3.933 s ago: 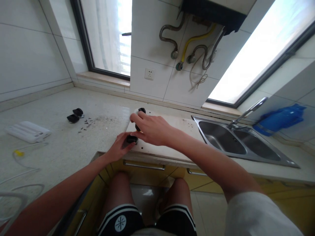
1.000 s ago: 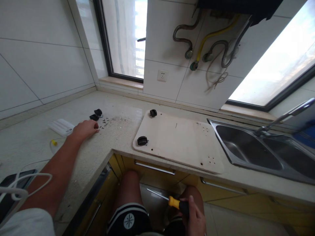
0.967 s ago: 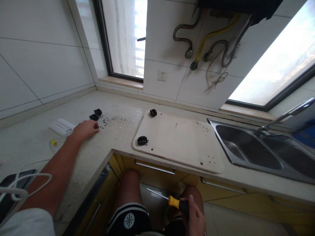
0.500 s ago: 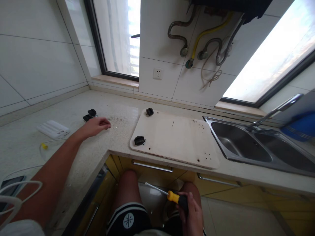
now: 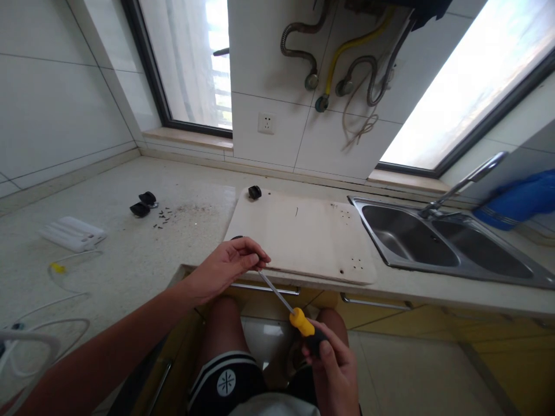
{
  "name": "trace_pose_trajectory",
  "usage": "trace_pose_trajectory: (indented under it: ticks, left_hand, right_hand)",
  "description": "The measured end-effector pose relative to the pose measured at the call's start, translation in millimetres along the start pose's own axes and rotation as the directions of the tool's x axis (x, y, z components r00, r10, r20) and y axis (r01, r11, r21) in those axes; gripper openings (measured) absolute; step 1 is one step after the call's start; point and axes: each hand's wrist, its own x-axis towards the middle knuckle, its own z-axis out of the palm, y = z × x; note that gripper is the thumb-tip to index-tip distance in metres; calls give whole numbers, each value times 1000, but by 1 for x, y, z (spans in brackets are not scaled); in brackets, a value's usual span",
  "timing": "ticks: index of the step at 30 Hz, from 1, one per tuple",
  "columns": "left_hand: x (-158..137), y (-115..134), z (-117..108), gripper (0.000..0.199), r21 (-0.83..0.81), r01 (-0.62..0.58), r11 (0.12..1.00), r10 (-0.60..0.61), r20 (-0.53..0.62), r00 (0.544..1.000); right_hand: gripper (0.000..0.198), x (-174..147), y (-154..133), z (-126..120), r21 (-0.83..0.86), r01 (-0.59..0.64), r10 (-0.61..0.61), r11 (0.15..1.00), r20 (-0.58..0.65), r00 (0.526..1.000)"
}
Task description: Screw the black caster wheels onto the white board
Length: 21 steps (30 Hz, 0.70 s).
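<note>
My right hand [image 5: 332,352] is wrapped round the yellow and black handle of a screwdriver [image 5: 302,321], whose shaft points up and to the left. At its tip, my left hand [image 5: 238,260] pinches a small dark screw [image 5: 259,257], mostly hidden by the fingers. Just beyond lies a pale board [image 5: 303,237] with rounded corners and groups of small holes. A black caster [image 5: 255,192] sits at its far left corner. Another caster [image 5: 236,237] at the near left corner is largely covered by my left hand.
On the counter to the left lie two loose casters [image 5: 140,209], several dark screws [image 5: 161,218], a white power bank [image 5: 71,233] and a white cable [image 5: 69,294]. A double steel sink [image 5: 390,268] with a tap [image 5: 463,185] is at right. Drawer handles [image 5: 375,301] line the counter front.
My left hand has moved right, from beside the loose casters to the screwdriver's tip. The screwdriver has tilted more steeply, its tip rising to meet the left fingers. The view has shifted slightly right.
</note>
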Motion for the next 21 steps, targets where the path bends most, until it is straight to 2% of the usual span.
trace_pose_trajectory:
  ticks: [4,7,13,21]
  left_hand:
    - [-4,5,6,37,116,-41,992,45,-33,998]
    - [-5,8,7,35,95,-25,995,30,-48,998]
    - [-5,8,3,28,24,-17,1000,17,0,1000]
    - [-7,10,2,22,142,-55,988,49,46,998]
  right_hand:
    - [59,-1,-2,3,-14,4,-4,1000,-11,1000]
    - [60,-2,-1,2,8,-13,14,1000,-27,1000]
    - [57,-1,4,-4,20,5,-5,1000,-22,1000]
    - [52,-2,4,-2,46,3,-1,999,-47,999]
